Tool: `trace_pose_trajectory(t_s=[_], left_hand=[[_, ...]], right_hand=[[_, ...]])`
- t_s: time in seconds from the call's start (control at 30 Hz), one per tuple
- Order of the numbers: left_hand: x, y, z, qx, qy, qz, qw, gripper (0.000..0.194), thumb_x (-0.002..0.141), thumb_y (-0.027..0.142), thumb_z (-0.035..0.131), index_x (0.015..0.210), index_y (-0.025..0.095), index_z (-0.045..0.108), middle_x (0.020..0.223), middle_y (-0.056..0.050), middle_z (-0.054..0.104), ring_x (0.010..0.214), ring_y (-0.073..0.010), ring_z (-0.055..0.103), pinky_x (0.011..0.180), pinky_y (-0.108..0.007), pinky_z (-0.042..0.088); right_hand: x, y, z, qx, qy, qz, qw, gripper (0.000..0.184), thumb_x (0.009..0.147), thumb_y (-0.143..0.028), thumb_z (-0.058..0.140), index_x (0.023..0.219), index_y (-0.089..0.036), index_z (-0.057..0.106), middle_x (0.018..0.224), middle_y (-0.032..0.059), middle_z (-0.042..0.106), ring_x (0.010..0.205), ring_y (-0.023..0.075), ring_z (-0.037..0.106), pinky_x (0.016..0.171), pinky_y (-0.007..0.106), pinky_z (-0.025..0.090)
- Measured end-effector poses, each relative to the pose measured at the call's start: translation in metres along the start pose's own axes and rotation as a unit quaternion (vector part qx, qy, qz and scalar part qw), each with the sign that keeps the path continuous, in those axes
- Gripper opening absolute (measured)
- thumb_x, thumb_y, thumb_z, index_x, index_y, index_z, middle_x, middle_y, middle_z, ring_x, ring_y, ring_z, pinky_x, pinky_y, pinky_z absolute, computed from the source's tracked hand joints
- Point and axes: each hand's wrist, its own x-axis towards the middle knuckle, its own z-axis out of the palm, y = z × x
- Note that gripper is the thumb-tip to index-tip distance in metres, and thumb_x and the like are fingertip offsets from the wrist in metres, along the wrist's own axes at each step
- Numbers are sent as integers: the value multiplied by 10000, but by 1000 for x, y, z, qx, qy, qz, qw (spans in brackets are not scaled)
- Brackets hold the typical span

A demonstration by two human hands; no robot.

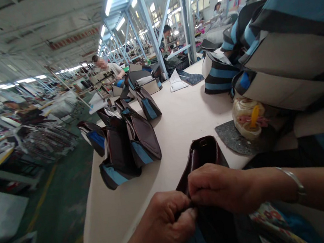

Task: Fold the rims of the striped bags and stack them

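Observation:
A dark brown shoe upper (201,154) lies on the beige worktable (177,123) right in front of me. My left hand (165,222) is closed in a pinch on the upper's near edge. My right hand (220,188), with a metal bangle at the wrist, is closed on the same edge, fingertips meeting those of the left. The part of the upper under my hands is hidden.
Several brown-and-blue uppers (126,147) stand in a row to the left. Tall stacks of striped pieces (283,38) fill the right side. A glue jar with a yellow tool (248,116) sits on a grey pad. Other people work at tables farther back.

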Motion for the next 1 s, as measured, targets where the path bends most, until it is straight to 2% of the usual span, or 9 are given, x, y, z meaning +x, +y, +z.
trace_pose_trajectory(t_s=[0.13, 0.27, 0.33, 0.43, 0.53, 0.63, 0.8, 0.9, 1.0], left_hand=[[-1, -3, -2, 15, -20, 19, 1000, 317, 913, 273, 467, 643, 181, 329, 656, 35, 315, 633, -107, 321, 570, -272, 242], [-1, -4, -4, -1, -20, 16, 1000, 291, 918, 273, 465, 657, 175, 380, 676, 32, 337, 649, -108, 334, 582, -274, 254], [-2, -3, -3, 6, -11, 18, 1000, 283, 915, 259, 464, 657, 175, 386, 678, 31, 353, 655, -109, 347, 587, -274, 263], [-4, -3, 0, 39, 1, 54, 998, 266, 912, 212, 453, 656, 174, 390, 677, 32, 393, 657, -109, 379, 598, -273, 278], [-7, -3, 3, 69, 16, 106, 992, 245, 919, 180, 431, 674, 171, 422, 708, 28, 454, 679, -107, 427, 645, -272, 302], [-8, -3, 2, 58, 12, 95, 994, 231, 917, 195, 436, 692, 166, 477, 725, 23, 478, 700, -113, 450, 667, -271, 317], [-6, -3, -5, -90, -41, 36, 994, 184, 837, 279, 543, 705, 151, 562, 693, 23, 443, 688, -125, 408, 642, -270, 316], [-2, -4, -9, -160, -78, 19, 984, 381, 913, 443, 516, 662, 163, 453, 669, 33, 347, 627, -111, 315, 583, -275, 262], [0, -4, -10, -145, -112, 14, 983, 494, 933, 564, 504, 654, 168, 407, 668, 36, 316, 604, -101, 266, 542, -273, 212]], right_hand=[[1, 4, -1, 58, -48, 40, 996, 294, 999, -349, 468, 840, -123, 568, 715, -12, 504, 643, 87, 420, 580, 202, 348], [-5, -6, -4, -160, -39, -50, 985, 98, 911, -109, 479, 947, -116, 569, 877, 59, 583, 763, 134, 494, 694, 254, 391], [-8, -11, -2, -252, -44, -78, 964, 212, 808, -28, 512, 997, -110, 557, 934, 82, 587, 769, 151, 491, 664, 264, 375], [-12, -15, 2, -296, -31, -106, 949, 275, 737, 2, 526, 990, -103, 550, 926, 79, 576, 741, 151, 465, 631, 258, 363], [-17, -13, 7, -318, -7, -161, 934, 194, 797, -2, 479, 950, -89, 560, 875, 75, 565, 722, 153, 452, 618, 258, 376], [-23, -13, 7, -403, -5, -205, 892, 183, 917, -88, 422, 998, -93, 586, 867, 79, 569, 709, 177, 472, 590, 288, 390], [-29, -17, 1, -505, 22, -292, 812, 301, 956, -159, 342, 1003, -68, 626, 880, 143, 620, 633, 197, 511, 518, 326, 410], [-29, -18, -1, -509, 59, -335, 791, 310, 938, -142, 349, 981, -55, 644, 856, 158, 647, 597, 195, 539, 495, 327, 429], [-28, -15, -1, -519, 82, -370, 766, 288, 930, -149, 380, 943, -59, 654, 855, 163, 664, 583, 189, 560, 483, 322, 439]])
